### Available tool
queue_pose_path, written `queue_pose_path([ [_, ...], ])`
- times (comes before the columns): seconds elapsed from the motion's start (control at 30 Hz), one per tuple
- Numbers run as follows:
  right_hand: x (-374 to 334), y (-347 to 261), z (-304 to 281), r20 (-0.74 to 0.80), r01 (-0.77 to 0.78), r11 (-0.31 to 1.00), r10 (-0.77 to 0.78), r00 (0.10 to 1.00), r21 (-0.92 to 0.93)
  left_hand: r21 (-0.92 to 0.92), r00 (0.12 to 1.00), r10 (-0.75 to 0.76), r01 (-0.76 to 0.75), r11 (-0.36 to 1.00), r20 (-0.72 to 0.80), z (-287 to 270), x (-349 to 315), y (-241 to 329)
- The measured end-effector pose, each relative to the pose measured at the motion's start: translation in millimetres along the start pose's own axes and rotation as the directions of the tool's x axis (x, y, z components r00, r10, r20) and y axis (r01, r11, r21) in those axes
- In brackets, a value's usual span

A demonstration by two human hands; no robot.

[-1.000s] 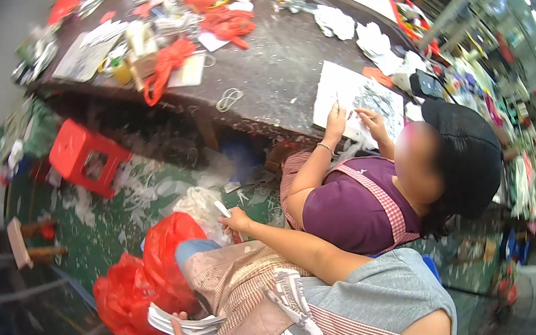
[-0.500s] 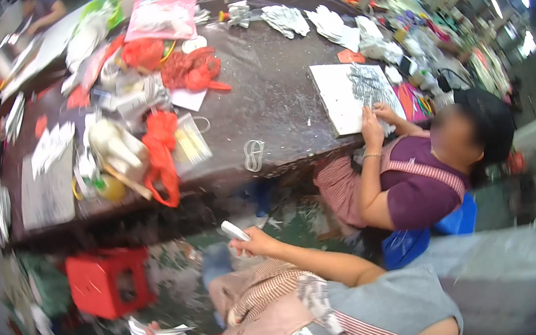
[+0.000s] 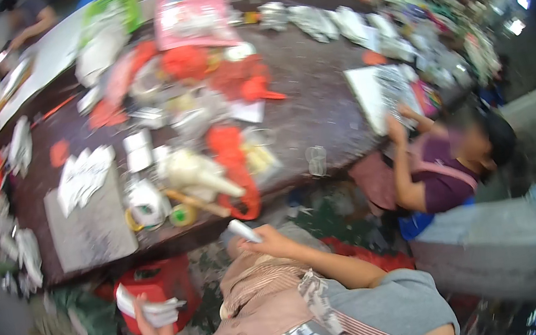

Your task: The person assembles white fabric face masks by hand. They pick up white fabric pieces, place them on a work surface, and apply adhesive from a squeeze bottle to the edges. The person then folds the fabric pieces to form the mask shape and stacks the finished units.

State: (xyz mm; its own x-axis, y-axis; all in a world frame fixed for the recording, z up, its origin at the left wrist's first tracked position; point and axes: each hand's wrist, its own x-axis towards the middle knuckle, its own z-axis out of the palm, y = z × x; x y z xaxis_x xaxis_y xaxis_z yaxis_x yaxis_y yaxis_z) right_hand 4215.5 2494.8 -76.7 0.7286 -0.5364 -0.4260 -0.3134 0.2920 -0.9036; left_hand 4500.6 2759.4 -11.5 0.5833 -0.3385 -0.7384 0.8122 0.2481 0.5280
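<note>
My left hand (image 3: 154, 328) is closed around a stack of thin white folded pieces (image 3: 159, 313), fanned a little at the ends, in front of a red plastic stool (image 3: 186, 294). In my right hand (image 3: 269, 243), held before my body near the table's edge, is a slim white piece (image 3: 243, 231) with a rounded end; motion blurs what it is. Similar white pieces (image 3: 85, 179) lie fanned out on a grey board (image 3: 88, 239) at the table's left.
The dark table (image 3: 310, 102) carries red plastic bags (image 3: 230, 145), a cream spouted bottle (image 3: 193, 170), a yellow tape roll (image 3: 182, 214) and a pink bag (image 3: 193, 16). On the right a seated co-worker (image 3: 445, 172) handles small dark pieces on a white board (image 3: 368, 93).
My view has swung left and nearer to the table's left part. Both hands still hold their white pieces; the left one now shows in front of the red stool.
</note>
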Motion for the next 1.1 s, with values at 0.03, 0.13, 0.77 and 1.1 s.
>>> queue_pose_path([
  [0.03,14.1,-13.8,11.0,0.067,0.019,0.999,-0.017,0.998,-0.035,-0.030,1.000,0.012,-0.012,0.999,0.002,5.2,5.0,9.9],
  [0.13,49.8,-53.9,42.2,0.205,-0.010,0.997,0.025,0.978,-0.071,-0.080,0.994,0.103,-0.105,0.991,-0.033,24.5,10.0,36.6],
  [0.77,230.7,-112.0,201.3,0.151,-0.039,0.985,0.066,0.986,-0.171,-0.150,0.979,-0.078,0.049,0.988,-0.189,2.1,184.1,194.8],
  [1.1,260.2,-120.8,308.9,-0.104,-0.202,0.973,0.190,0.976,-0.113,0.060,0.981,-0.189,0.192,0.980,-0.040,10.8,269.5,307.2],
])
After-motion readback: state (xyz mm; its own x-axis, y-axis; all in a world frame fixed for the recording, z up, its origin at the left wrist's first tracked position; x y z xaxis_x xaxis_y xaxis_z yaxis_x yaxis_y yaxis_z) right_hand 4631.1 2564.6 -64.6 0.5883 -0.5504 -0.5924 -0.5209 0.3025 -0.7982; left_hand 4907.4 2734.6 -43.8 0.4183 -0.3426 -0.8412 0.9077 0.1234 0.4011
